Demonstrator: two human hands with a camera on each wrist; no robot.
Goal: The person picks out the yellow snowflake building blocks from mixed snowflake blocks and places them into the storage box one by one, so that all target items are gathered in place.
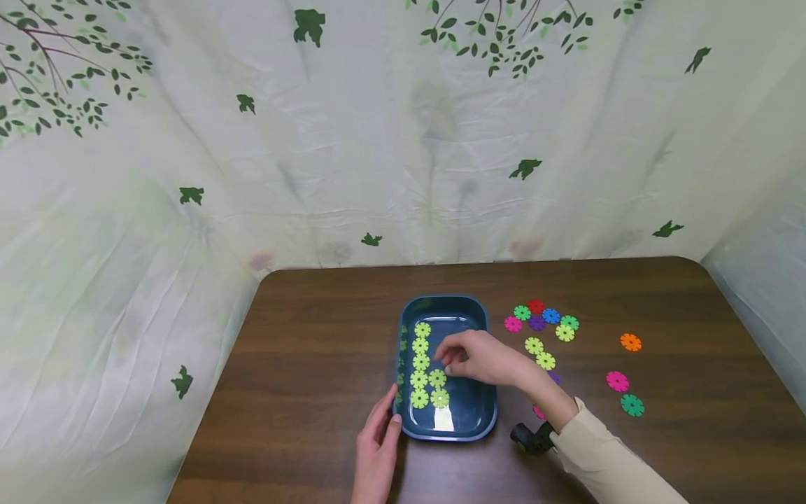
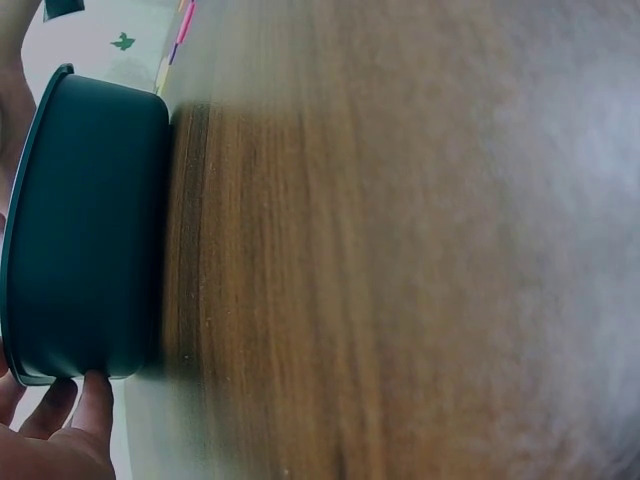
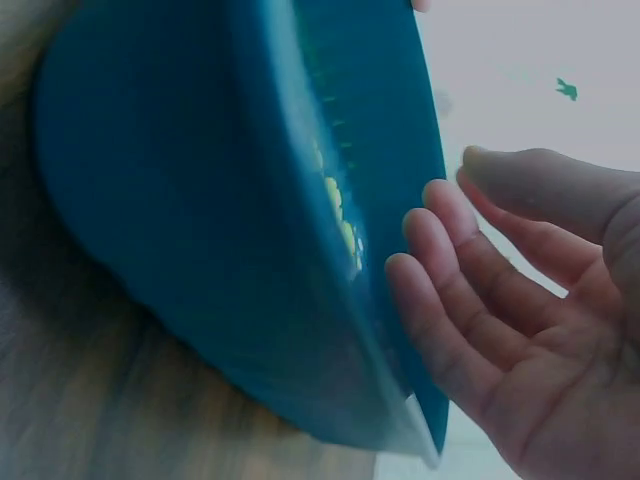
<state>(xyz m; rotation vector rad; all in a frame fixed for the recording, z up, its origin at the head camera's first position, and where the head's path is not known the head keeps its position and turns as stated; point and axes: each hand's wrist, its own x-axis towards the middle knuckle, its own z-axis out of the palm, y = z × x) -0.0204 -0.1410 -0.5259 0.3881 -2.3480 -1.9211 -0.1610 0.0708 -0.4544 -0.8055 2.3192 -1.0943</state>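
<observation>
A dark blue rectangular tray (image 1: 469,420) stands on the table. Inside, several yellow-green notched discs (image 1: 420,362) lie in one long column, with a short second column beside its near end. My left hand (image 1: 376,448) touches the tray's left side near the front corner; in the left wrist view its fingers (image 2: 95,405) rest against the outer wall. Above the tray's middle hovers my right hand (image 1: 481,357), its fingers loosely bent. The right wrist view shows the right hand's fingertips (image 3: 405,270) apart from the tray wall, with no disc visible among them.
Right of the tray lies a cluster of mixed-colour discs, including a red disc (image 1: 536,306) and a blue disc (image 1: 550,316). Farther right are an orange disc (image 1: 631,342), a pink disc (image 1: 618,381) and a green disc (image 1: 632,405). The right forearm partly covers other discs. A leaf-patterned curtain (image 1: 403,140) hangs behind.
</observation>
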